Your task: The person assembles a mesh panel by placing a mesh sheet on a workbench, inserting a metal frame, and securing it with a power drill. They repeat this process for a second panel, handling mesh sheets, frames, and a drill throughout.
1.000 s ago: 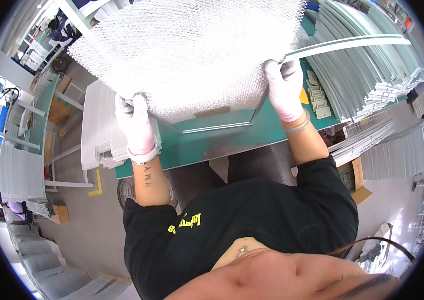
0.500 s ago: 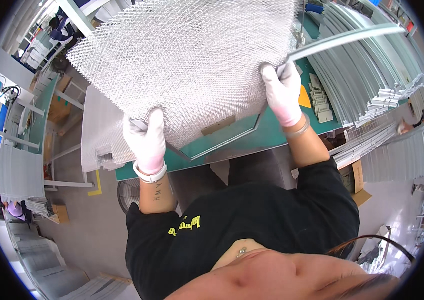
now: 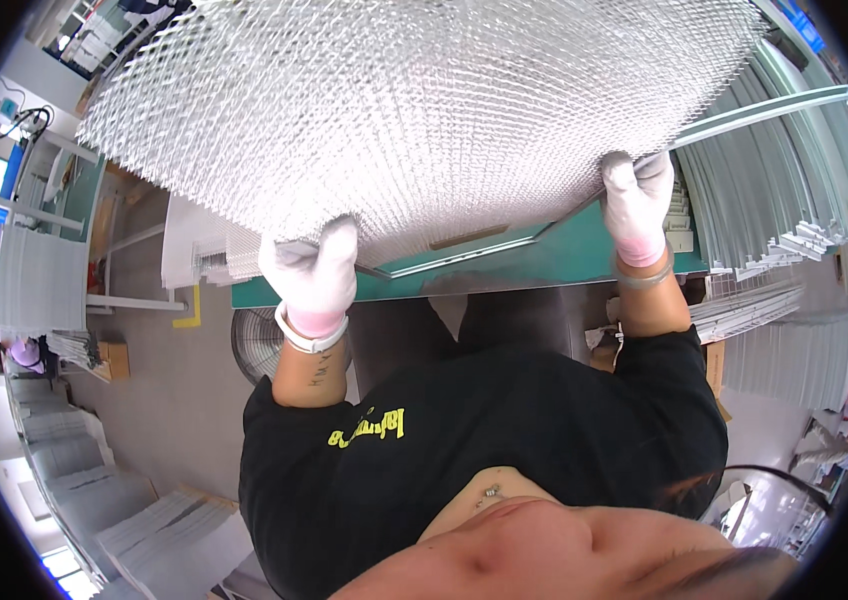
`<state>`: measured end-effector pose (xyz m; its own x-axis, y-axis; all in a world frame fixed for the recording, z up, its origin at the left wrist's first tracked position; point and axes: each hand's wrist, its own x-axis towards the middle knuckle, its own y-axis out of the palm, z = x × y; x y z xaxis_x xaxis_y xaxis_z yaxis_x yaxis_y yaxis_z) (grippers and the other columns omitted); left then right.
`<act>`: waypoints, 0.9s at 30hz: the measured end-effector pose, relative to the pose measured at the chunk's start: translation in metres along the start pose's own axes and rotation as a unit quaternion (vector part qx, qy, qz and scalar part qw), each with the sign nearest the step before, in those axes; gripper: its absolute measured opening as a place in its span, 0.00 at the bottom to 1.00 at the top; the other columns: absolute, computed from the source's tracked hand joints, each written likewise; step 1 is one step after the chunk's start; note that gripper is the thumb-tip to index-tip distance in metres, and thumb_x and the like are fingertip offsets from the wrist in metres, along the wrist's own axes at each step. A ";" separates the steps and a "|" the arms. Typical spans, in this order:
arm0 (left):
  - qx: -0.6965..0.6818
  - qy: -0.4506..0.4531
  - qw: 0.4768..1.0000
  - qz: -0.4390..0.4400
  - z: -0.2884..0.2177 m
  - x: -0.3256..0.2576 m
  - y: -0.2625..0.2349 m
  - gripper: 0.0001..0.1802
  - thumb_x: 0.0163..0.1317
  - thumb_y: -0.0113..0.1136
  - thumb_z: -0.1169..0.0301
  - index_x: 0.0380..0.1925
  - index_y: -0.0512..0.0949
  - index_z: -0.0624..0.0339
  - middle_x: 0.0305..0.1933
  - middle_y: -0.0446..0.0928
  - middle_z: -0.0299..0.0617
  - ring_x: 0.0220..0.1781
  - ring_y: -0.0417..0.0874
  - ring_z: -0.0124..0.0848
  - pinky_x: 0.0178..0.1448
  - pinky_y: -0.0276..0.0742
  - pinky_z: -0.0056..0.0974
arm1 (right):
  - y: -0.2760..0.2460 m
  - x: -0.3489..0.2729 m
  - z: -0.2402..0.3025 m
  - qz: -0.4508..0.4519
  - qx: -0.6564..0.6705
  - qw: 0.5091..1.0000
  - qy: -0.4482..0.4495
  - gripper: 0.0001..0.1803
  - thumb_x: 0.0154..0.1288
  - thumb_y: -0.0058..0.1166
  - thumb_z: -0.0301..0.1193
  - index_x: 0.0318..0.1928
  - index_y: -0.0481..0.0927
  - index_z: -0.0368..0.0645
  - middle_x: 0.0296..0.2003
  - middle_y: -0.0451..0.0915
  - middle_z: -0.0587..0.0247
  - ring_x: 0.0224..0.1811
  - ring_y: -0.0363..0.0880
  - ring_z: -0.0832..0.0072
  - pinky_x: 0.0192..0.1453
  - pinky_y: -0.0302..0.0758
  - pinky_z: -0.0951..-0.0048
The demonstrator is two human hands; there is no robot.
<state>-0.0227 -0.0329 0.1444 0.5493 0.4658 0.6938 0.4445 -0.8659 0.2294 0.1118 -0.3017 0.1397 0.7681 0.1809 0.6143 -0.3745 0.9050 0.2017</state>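
A large silver expanded-metal mesh sheet (image 3: 414,110) is raised over the table, spanning most of the upper view. My left hand (image 3: 314,270), in a white glove, is closed on its near left edge, thumb on top. My gloved right hand (image 3: 637,205) grips its near right edge the same way. A long pale metal strip (image 3: 764,118) runs from beside my right hand toward the far right; whether my fingers also hold it is hidden. Below the mesh, part of a thin metal frame (image 3: 464,257) shows over the green tabletop (image 3: 574,245).
Long pale strips (image 3: 744,190) are stacked at the right end of the table. A pile of mesh sheets (image 3: 206,245) stands at its left. Under the table sits a round fan (image 3: 257,340). Racks and stacked panels (image 3: 41,280) stand farther left.
Both hands have moved apart and tilted the mesh sheet, which now looks wider and nearer. My right hand has shifted right and down, and the pale strip has moved right with it.
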 end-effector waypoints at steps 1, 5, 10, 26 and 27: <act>0.017 0.010 1.000 0.018 0.000 -0.006 -0.005 0.18 0.57 0.68 0.78 0.48 0.78 0.72 0.45 0.83 0.44 0.46 0.81 0.26 0.55 0.75 0.32 | 0.001 -0.001 0.001 -0.001 0.009 1.000 -0.003 0.27 0.68 0.61 0.29 0.62 0.69 0.30 0.53 0.80 0.61 0.52 0.76 0.79 0.59 0.70 0.74; 0.018 0.016 1.000 0.011 -0.002 -0.020 -0.008 0.16 0.55 0.72 0.77 0.42 0.80 0.71 0.42 0.84 0.44 0.43 0.82 0.27 0.53 0.75 0.33 | -0.019 -0.010 -0.011 0.019 -0.003 1.000 0.023 0.28 0.67 0.61 0.31 0.62 0.69 0.31 0.55 0.78 0.60 0.55 0.75 0.76 0.62 0.69 0.71; 0.029 -0.004 0.999 -0.022 -0.002 -0.025 -0.009 0.15 0.55 0.71 0.77 0.42 0.80 0.69 0.41 0.84 0.42 0.43 0.82 0.28 0.53 0.75 0.33 | -0.005 -0.022 -0.004 -0.004 -0.004 1.000 -0.027 0.25 0.68 0.61 0.34 0.60 0.71 0.33 0.53 0.78 0.61 0.55 0.75 0.75 0.63 0.68 0.70; 0.039 -0.090 0.984 0.148 0.013 0.025 -0.039 0.16 0.61 0.60 0.78 0.49 0.76 0.68 0.41 0.79 0.38 0.37 0.75 0.22 0.43 0.70 0.28 | 0.018 -0.013 0.020 -0.108 -0.044 0.985 -0.123 0.14 0.66 0.57 0.22 0.51 0.75 0.35 0.39 0.78 0.69 0.40 0.71 0.83 0.46 0.70 0.80; 0.056 -0.076 0.987 0.128 0.008 0.025 -0.036 0.16 0.60 0.61 0.78 0.49 0.76 0.67 0.40 0.80 0.39 0.36 0.76 0.21 0.40 0.70 0.28 | 0.023 -0.011 0.022 -0.118 -0.044 0.985 -0.122 0.13 0.66 0.57 0.22 0.51 0.76 0.35 0.38 0.78 0.69 0.38 0.71 0.84 0.45 0.70 0.80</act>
<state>-0.0192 0.0114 0.1483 0.7494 0.2629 0.6076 0.3475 -0.9374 -0.0229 0.0833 -0.2912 0.1540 0.6765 -0.1258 0.7257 -0.1467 0.9425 0.3002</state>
